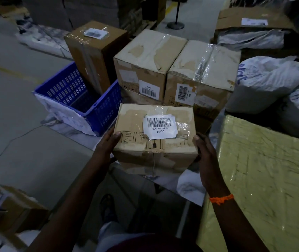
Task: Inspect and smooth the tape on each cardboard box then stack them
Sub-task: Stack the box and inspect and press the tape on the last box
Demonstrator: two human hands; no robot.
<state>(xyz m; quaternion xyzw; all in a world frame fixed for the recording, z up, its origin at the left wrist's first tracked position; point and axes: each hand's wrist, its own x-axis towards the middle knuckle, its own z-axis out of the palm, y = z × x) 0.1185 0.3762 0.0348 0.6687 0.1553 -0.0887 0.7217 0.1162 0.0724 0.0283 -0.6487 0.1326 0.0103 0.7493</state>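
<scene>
The left hand (108, 144) and right hand (204, 151) press flat against opposite sides of a small cardboard box (155, 137), clamping it between them, arms reaching forward; the box, held off the floor, shows a barcode label (160, 127) under wrinkled tape; just beyond stand two taped boxes (174, 68) side by side; to the left a blue crate (83, 99) holds a tall box (96, 53), leaning.

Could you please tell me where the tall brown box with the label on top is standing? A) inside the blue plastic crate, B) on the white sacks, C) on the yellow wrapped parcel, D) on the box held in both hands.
A: the tall brown box rises out of the blue plastic crate, its lower part hidden behind the crate's walls.
</scene>
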